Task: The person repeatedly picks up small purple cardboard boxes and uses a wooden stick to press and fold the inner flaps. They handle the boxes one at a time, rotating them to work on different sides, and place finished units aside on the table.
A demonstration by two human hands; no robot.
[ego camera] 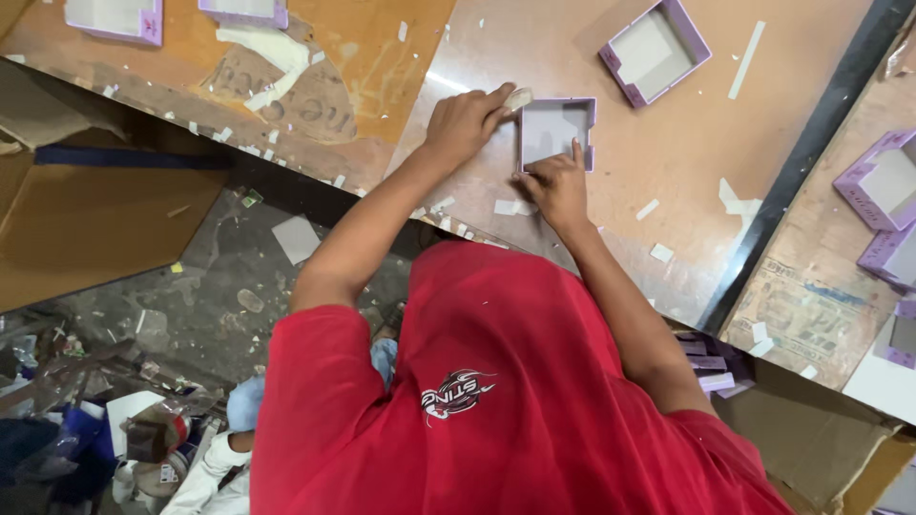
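Observation:
A small square lilac box (556, 133) with a pale grey inside lies open side up on the brown wooden table (658, 143). My left hand (466, 124) pinches a small whitish piece (518, 97) against the box's upper left corner. At the box's lower edge, my right hand (558, 189) presses down, its index finger reaching up into the box and holding it in place. My red shirt fills the bottom of the view.
More lilac boxes sit at the back right (656, 50), the back left (114, 17) and the right edge (873, 181). White paper scraps (739, 202) dot the table. A dark gap (811, 153) separates two tabletops. Cardboard (95, 219) and floor litter lie left.

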